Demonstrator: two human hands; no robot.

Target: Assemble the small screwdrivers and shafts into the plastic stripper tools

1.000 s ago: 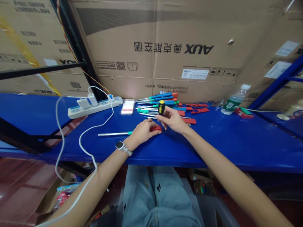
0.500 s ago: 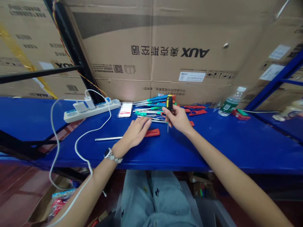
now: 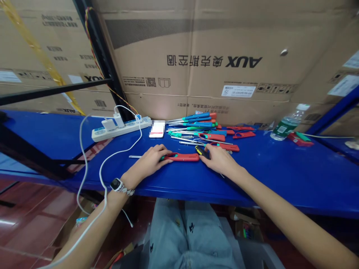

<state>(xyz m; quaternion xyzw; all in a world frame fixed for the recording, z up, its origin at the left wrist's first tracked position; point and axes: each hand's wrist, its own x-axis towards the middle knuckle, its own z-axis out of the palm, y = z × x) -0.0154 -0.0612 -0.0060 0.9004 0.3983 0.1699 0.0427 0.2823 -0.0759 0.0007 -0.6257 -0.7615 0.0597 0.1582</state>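
Note:
My left hand point(image 3: 153, 158) is closed round the neck of a red lighter-like tool point(image 3: 185, 157), which lies across the blue table with its thin metal rod pointing left. In my right hand point(image 3: 220, 158) is a black and yellow screwdriver point(image 3: 202, 151), held by its handle close to the right end of the red tool. A thin shaft shows below the right palm. Just behind both hands lies a pile of similar tools with blue handles point(image 3: 198, 119) and red handles point(image 3: 214, 137), their metal rods mostly pointing left.
A white power strip point(image 3: 123, 129) with plugs and a white cable point(image 3: 102, 164) is at the left. A phone point(image 3: 157, 129) lies behind the hands. A water bottle point(image 3: 288, 123) and red box point(image 3: 299, 139) stand right. Large cartons point(image 3: 179, 37) rise behind the table point(image 3: 269, 175).
My left hand has closed on the red tool. My right hand has lowered the screwdriver from upright to a flatter tilt beside it. The view has shifted slightly.

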